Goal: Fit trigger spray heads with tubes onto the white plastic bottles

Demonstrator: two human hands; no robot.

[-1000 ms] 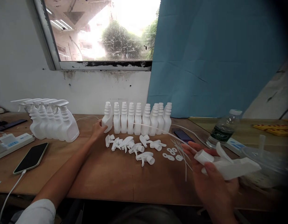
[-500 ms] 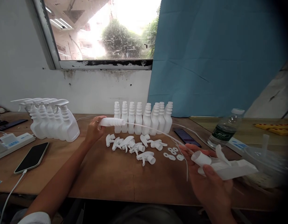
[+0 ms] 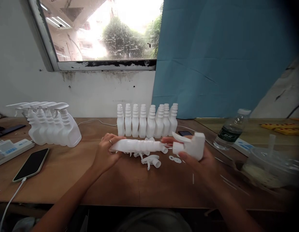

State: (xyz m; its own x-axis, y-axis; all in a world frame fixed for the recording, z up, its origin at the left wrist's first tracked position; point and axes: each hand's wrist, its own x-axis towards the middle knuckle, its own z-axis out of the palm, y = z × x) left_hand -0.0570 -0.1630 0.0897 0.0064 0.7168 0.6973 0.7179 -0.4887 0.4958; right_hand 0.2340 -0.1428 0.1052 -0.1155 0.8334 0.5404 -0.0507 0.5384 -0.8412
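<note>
My left hand [image 3: 108, 151] is closed around the base of a white spray bottle [image 3: 139, 146], which lies sideways in the air with its ribbed neck pointing right. My right hand [image 3: 204, 161] grips a white trigger sprayer head [image 3: 190, 146], its collar facing the bottle mouth across a short gap. Little of the thin tube shows between them. Below, on the table, lie several loose sprayer heads [image 3: 151, 161], partly hidden by the bottle. Flat white washers [image 3: 175, 159] lie beside them, near my right hand.
Several open white bottles [image 3: 142, 124] stand in a row by the wall. At left are bottles with sprayers fitted [image 3: 54, 125], a phone [image 3: 31, 165] and a power strip [image 3: 14, 151]. At right stand a water bottle [image 3: 230, 130] and a lidded cup [image 3: 267, 170]. Thin tubes [image 3: 229, 184] lie nearby.
Both hands have come together: the left moved right and down with the bottle, the right moved left with the sprayer head. The long tube that stretched between them is now mostly out of sight.
</note>
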